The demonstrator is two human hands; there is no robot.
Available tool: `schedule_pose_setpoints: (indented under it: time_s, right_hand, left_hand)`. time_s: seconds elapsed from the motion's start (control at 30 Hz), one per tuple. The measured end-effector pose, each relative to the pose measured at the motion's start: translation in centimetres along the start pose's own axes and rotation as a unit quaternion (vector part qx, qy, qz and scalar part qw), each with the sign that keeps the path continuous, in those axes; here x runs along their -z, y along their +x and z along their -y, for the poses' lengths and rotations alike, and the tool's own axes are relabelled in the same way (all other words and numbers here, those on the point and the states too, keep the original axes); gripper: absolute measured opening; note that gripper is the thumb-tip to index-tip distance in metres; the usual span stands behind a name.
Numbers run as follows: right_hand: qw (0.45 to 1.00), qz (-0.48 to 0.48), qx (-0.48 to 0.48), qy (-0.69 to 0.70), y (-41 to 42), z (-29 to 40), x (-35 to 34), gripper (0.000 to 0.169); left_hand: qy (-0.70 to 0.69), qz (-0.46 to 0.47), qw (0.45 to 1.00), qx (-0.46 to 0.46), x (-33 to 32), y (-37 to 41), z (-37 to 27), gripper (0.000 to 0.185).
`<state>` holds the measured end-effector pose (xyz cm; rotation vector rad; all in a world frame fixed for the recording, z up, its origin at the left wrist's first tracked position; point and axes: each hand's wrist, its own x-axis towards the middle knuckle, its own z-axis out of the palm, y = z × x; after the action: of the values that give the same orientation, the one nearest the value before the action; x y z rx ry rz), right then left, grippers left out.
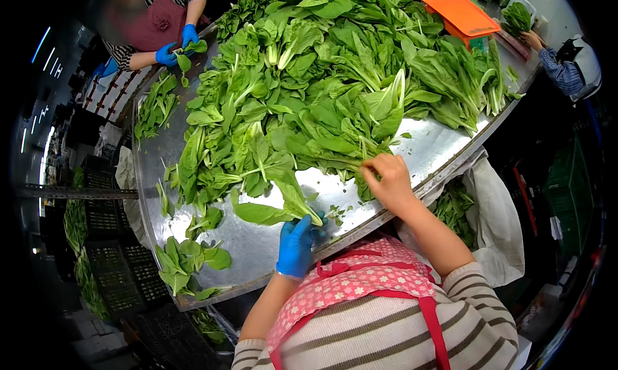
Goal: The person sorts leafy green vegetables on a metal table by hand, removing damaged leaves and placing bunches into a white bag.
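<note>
My left hand (295, 244), in a blue glove, holds a leafy green plant (285, 203) by its pale base. The plant's broad leaves point away from me over the metal table (256, 268). My bare right hand (390, 182) is at the near edge of a large heap of leafy greens (309, 95). Its thumb and forefinger pinch a green stem (350, 161) there; the exact grip is partly hidden by leaves. Small leaf scraps (338, 213) lie on the metal between my hands.
Loose leaves (186, 266) lie at the table's left corner. An orange plastic container (461, 15) stands at the far right. Across the table, a co-worker's gloved hands (176, 49) hold greens; another person (565, 63) holds a bunch. A white sack (497, 220) with greens hangs below the near edge.
</note>
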<state>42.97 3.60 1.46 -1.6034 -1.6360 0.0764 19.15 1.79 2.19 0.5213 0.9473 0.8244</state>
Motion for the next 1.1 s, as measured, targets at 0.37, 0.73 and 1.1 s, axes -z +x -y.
schedule_pose_setpoints:
  time_s: [0.37, 0.73, 1.1]
  right_hand:
    - [0.998, -0.013, -0.063, -0.009, 4.4, -2.1, -0.7, 0.018]
    - [0.822, 0.002, -0.309, 0.479, 2.1, 2.9, 0.5, 0.017]
    - [0.817, 0.102, -0.309, 0.476, -4.1, 4.4, -3.1, 0.016]
  left_hand:
    - [-0.134, 0.053, 0.987, 0.076, -0.5, 2.3, 1.3, 0.03]
    - [-0.242, 0.067, 0.967, 0.043, -0.3, 2.3, 1.8, 0.028]
    - [-0.232, 0.085, 0.964, 0.101, -1.7, 4.1, 4.2, 0.026]
